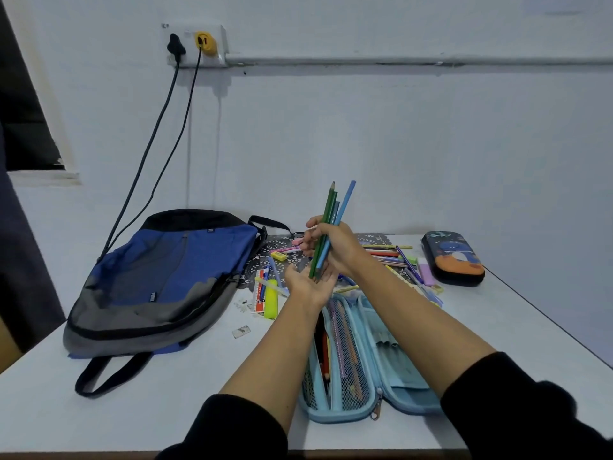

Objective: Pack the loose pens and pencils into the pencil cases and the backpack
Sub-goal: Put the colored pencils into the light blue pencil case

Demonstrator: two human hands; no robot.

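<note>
Head view: my right hand (335,247) is wrapped round a bundle of green and blue pencils (331,220), upright above the far end of the open light-blue case (365,376). My left hand (310,285) is flat, palm up, touching their lower ends. The pencils should be light, stiff and slick, so they could slide past each other; best gripped mid-shaft, and the points are brittle. Loose pens (384,252) lie just beyond the case, backpack (166,280) left of it, dark closed case (452,257) beyond it to the right. The mesh pockets are partly filled, so entry looks tight. The table (132,410) edge runs just near-side of the case; there is open room to its left.
</note>
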